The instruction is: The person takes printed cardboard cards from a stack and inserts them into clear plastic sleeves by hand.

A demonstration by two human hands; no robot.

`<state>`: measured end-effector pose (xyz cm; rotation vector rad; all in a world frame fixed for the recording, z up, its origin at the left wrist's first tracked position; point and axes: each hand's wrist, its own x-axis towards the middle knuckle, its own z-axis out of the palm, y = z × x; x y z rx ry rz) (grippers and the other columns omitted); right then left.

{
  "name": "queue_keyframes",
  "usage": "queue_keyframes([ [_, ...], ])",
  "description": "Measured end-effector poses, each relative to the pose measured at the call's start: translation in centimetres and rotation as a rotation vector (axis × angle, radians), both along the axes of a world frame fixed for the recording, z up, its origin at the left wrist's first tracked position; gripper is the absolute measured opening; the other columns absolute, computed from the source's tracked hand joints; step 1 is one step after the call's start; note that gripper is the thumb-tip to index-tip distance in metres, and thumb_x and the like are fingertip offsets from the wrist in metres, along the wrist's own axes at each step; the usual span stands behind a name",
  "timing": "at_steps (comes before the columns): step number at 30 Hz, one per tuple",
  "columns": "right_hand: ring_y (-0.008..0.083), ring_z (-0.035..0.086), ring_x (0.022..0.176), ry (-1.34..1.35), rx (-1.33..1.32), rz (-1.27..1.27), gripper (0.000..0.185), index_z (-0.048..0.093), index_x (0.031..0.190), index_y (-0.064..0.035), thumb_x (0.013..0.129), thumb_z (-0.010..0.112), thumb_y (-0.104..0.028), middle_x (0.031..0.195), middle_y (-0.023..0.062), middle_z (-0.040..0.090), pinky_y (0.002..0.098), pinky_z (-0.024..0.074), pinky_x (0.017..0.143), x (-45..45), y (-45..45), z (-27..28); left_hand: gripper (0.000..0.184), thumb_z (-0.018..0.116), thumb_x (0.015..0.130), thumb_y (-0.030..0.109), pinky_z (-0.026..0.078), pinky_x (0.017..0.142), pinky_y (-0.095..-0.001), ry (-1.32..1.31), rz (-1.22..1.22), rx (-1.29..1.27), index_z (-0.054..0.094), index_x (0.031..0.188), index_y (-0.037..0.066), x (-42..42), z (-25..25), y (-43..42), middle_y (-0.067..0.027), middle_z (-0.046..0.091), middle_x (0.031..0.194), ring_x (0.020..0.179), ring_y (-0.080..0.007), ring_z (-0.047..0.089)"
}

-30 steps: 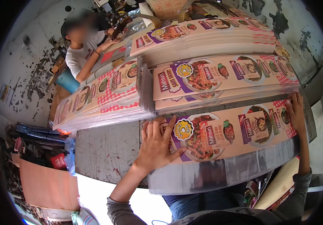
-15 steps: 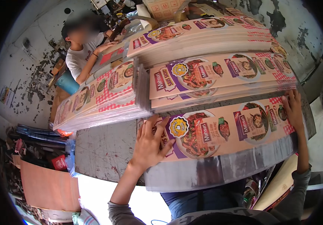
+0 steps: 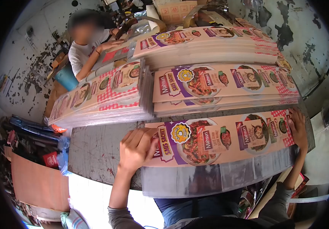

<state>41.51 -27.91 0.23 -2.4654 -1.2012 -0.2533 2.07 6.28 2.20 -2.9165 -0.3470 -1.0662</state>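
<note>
A long printed food-advert sheet (image 3: 229, 139), marked "Saus Sachet", lies on the worktable in front of me, with a clear plastic strip (image 3: 221, 177) along its near side. My left hand (image 3: 137, 149) is at the sheet's left end, fingers curled together and thumb against the edge; the fingertips are partly hidden. At the right end, my right hand (image 3: 298, 129) rests with its fingers stretched along the edge. Just beyond lies a stack of matching sheets (image 3: 225, 82), and a plastic-covered stack (image 3: 99, 93) stands to the left.
A further tall stack of printed sheets (image 3: 206, 44) sits at the back. Scratched grey tabletop (image 3: 95, 152) shows at the left. Across the table a person in a white shirt (image 3: 81, 55) has a hand on the surface. A blue bin (image 3: 67, 79) stands by them.
My left hand has drawn left off the sheet's face to its end, and its spread fingers have curled. My right hand stays at the right end. The view has shifted slightly.
</note>
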Motion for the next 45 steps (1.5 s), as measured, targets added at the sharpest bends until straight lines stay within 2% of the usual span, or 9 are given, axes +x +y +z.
queue_keyframes([
  [2,0.0358,0.043,0.113,-0.037,0.017,0.024,0.035,0.05,0.118,-0.0014,0.091,0.045,-0.023,0.123,0.0182,0.047,0.0417,0.0264,0.101,0.1,0.1,-0.2,0.025,0.067,0.073,0.011,0.049,0.066,-0.0335,0.048,0.01,0.01,0.059,0.096,0.004,0.2,-0.2,-0.1,-0.0081,0.063,0.083,0.071,-0.0247,0.061],
  [5,0.0339,0.042,0.115,0.058,0.003,-0.006,0.033,0.049,0.119,-0.0016,0.089,0.047,-0.016,0.125,0.0172,0.046,0.0394,0.0303,0.1,-0.1,0.4,0.2,0.027,0.065,0.079,0.021,0.049,0.069,-0.0359,0.103,0.099,-0.052,0.058,0.098,0.003,0.7,-0.5,-0.2,-0.0104,0.062,0.091,0.077,-0.0283,0.061],
  [7,0.0339,0.043,0.113,-0.002,0.038,0.022,0.033,0.048,0.119,-0.0009,0.088,0.048,-0.013,0.124,0.0175,0.046,0.0384,0.0328,0.097,0.6,0.1,-0.6,0.033,0.059,0.084,0.03,0.048,0.07,-0.0377,0.145,0.274,-0.192,0.056,0.101,0.002,0.8,-0.7,-0.9,-0.0126,0.06,0.099,0.085,-0.0314,0.06],
  [8,0.0339,0.045,0.111,-0.063,0.061,0.047,0.033,0.048,0.118,-0.0001,0.086,0.048,-0.01,0.123,0.0178,0.046,0.0375,0.0353,0.095,0.9,0.1,-0.9,0.04,0.053,0.088,0.038,0.047,0.074,-0.0399,0.127,0.271,-0.318,0.055,0.103,0.001,0.8,-0.8,-1.0,-0.0139,0.058,0.105,0.091,-0.0328,0.058],
  [12,0.035,0.047,0.109,0.012,0.051,0.021,0.036,0.047,0.118,0.0029,0.084,0.049,-0.008,0.122,0.0188,0.046,0.0365,0.0369,0.094,0.7,0.3,-0.7,0.046,0.05,0.088,0.044,0.043,0.082,-0.0444,0.137,0.267,-0.356,0.055,0.109,0.003,0.8,-1.2,-1.1,-0.0158,0.053,0.113,0.099,-0.0334,0.054],
  [24,0.0351,0.053,0.107,0.012,0.109,0.097,0.033,0.051,0.113,0.004,0.087,0.052,-0.016,0.118,0.0195,0.051,0.0367,0.0402,0.092,0.1,1.1,0.2,0.055,0.053,0.085,0.046,0.032,0.093,-0.0465,0.25,0.198,-0.33,0.046,0.123,0.006,0.9,-1.0,-1.8,-0.0216,0.043,0.12,0.112,-0.0369,0.043],
  [34,0.0359,0.053,0.104,-0.047,0.135,0.083,0.036,0.052,0.11,0.0048,0.083,0.056,-0.018,0.116,0.019,0.052,0.0383,0.0414,0.089,-0.1,1.4,0.3,0.055,0.054,0.086,0.043,0.032,0.093,-0.0471,0.252,0.202,-0.309,0.044,0.123,0.004,1.1,-1.3,-1.8,-0.0229,0.043,0.12,0.113,-0.0377,0.043],
  [37,0.0358,0.051,0.109,-0.014,0.094,0.094,0.036,0.051,0.114,0.0048,0.087,0.053,-0.019,0.119,0.0193,0.05,0.0376,0.0388,0.093,0.1,1.1,0.3,0.054,0.055,0.086,0.042,0.033,0.092,-0.0472,0.241,0.2,-0.291,0.045,0.122,0.004,1.2,-1.4,-1.8,-0.0227,0.043,0.12,0.112,-0.0377,0.044],
  [45,0.0356,0.053,0.102,-0.045,0.122,0.096,0.036,0.051,0.112,0.0054,0.082,0.056,-0.014,0.114,0.019,0.051,0.0382,0.0416,0.089,0.1,1.3,-0.1,0.052,0.051,0.088,0.039,0.033,0.094,-0.0478,0.292,0.197,-0.354,0.043,0.124,0.003,1.3,-1.2,-2.0,-0.023,0.042,0.121,0.114,-0.0395,0.042],
])
